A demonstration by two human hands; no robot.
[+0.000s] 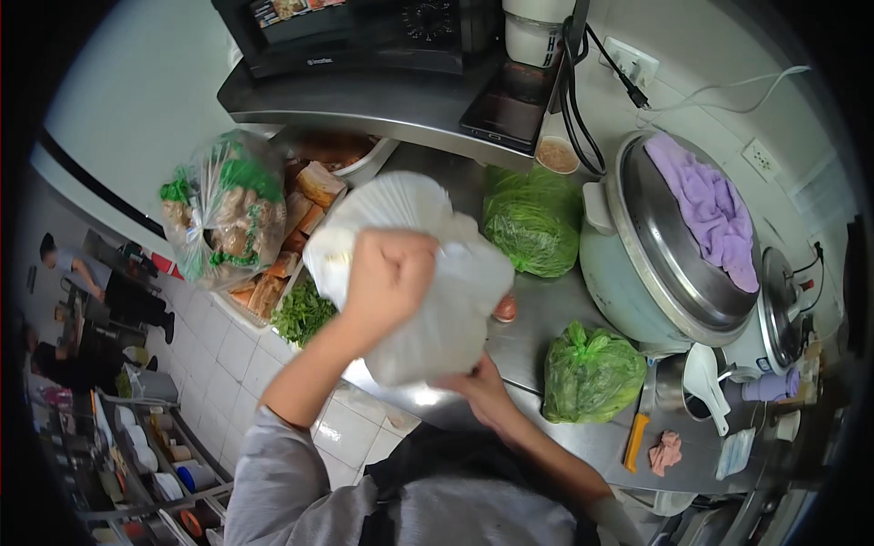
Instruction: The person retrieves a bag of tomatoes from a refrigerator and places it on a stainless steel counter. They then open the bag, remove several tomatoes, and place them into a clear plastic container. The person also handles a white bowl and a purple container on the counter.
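Observation:
A white, translucent plastic bag [437, 321] hangs in front of me over the steel counter, blurred by motion. My left hand [392, 273] is a closed fist over the bag's middle, with white plastic bunched around it. At the bag's lower right edge, my right hand [478, 385] grips the plastic, its fingers partly hidden behind it. What the bag contains cannot be made out. Just right of it, a small reddish item [505, 308] peeks out on the counter. Beyond that lie two knotted green plastic bags, one farther back [531, 225] and one nearer [594, 375].
To the left are a clear bag of brownish food [235, 211], a tray of meat pieces [311, 198] and leafy herbs [300, 314]. A big rice cooker [601, 273] stands right, near a yellow-handled knife [636, 440]. A steel shelf [382, 102] overhangs the back.

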